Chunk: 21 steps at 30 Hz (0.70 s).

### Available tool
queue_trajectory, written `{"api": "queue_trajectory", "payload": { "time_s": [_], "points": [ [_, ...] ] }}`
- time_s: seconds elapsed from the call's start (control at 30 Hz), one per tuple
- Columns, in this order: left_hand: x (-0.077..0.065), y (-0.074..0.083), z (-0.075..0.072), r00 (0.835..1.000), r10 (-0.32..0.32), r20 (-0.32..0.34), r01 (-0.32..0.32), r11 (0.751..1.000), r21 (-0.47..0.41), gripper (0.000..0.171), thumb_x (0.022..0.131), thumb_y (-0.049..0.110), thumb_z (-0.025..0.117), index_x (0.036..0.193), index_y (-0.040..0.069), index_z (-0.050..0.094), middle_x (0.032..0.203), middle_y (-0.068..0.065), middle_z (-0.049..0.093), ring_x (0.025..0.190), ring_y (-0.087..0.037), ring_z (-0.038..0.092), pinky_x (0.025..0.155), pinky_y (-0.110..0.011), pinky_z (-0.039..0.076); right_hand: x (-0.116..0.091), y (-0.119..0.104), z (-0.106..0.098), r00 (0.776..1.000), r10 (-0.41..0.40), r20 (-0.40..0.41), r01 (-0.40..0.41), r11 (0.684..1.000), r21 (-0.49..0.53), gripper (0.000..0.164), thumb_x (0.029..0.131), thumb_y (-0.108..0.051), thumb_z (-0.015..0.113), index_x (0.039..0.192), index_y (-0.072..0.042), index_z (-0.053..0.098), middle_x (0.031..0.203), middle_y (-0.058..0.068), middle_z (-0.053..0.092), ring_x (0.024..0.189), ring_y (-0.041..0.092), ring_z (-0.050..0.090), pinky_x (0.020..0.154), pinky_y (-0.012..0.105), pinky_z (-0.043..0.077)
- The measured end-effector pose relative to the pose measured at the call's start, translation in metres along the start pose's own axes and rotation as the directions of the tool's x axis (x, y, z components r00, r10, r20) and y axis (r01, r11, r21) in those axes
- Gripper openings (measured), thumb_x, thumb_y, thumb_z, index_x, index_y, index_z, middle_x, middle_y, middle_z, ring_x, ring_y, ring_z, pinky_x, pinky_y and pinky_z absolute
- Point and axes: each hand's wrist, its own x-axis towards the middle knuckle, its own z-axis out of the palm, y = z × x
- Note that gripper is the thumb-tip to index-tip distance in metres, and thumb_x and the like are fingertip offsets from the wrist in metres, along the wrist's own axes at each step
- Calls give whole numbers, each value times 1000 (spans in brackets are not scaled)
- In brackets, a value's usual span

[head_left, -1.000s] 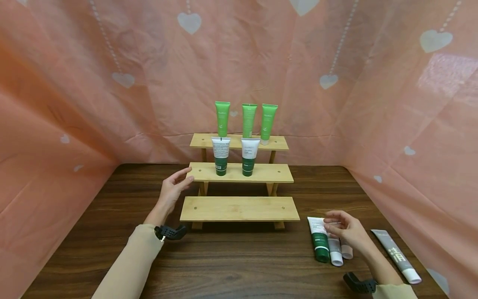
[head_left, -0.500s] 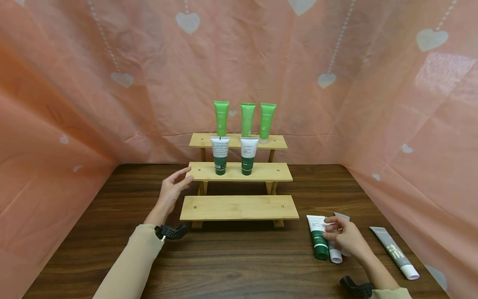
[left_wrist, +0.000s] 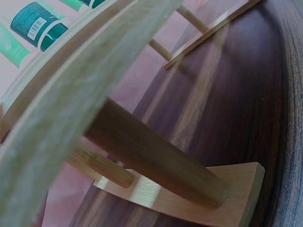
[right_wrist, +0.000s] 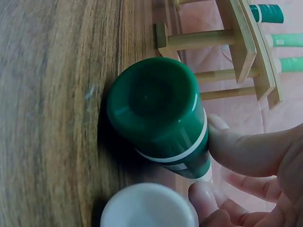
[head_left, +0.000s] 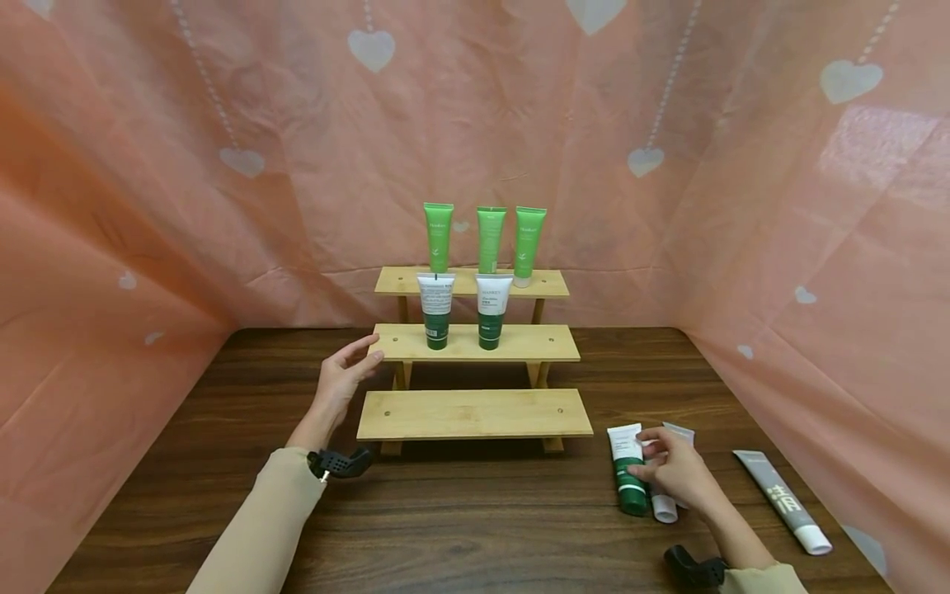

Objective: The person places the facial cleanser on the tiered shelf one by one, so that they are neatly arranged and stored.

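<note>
A three-tier wooden display stand [head_left: 475, 414] stands on the table. At the left end of its middle shelf, my left hand [head_left: 341, 381] holds the board, thumb at the front corner and fingers behind. Down at the right, a white-and-green squeeze tube [head_left: 631, 483] lies on the table. My right hand [head_left: 679, 470] reaches over it; the right wrist view shows the thumb [right_wrist: 251, 149] touching its side, the other fingers loosely bent near its white end. Partly under this hand lies a grey tube with a white cap [head_left: 665, 509].
Bright green tubes [head_left: 439, 238] stand on the top shelf. Two white-and-green tubes [head_left: 490, 313] stand on the middle shelf. Another grey tube [head_left: 783, 502] lies by the table's right edge. Pink cloth [head_left: 779, 206] with hearts surrounds the back and sides.
My right hand has shifted a little left, from above the grey tube onto the white-and-green tube, where the thumb now lies. My left hand stays at the shelf end.
</note>
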Motion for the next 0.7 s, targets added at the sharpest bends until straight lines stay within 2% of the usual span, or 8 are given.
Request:
{"api": "queue_trajectory", "payload": {
  "time_s": [0.2,0.37,0.7],
  "points": [
    [-2,2,0,1000,-1,2,1,1000,-10,51,82,31,71,128,11,58,123,-10,53,98,-15,57,78,-24,51,2,-7,4,1000,-2,4,2,999,-37,62,71,-10,81,118,13,48,92,20,58,79,27,60,62,35,49],
    [-3,3,1,1000,2,3,-2,1000,-18,51,83,29,71,128,10,57,123,-12,52,99,-16,57,78,-23,51,3,-11,5,998,49,33,-49,999,-2,73,73,-7,79,129,11,37,98,25,55,80,27,60,61,36,50],
    [-3,3,0,1000,6,-4,-6,1000,-24,50,83,28,71,127,10,58,119,-9,54,99,-16,57,79,-26,52,9,-18,10,990,130,48,-131,991,24,63,75,-2,73,127,11,40,96,25,57,76,25,57,57,34,50]
  ]
}}
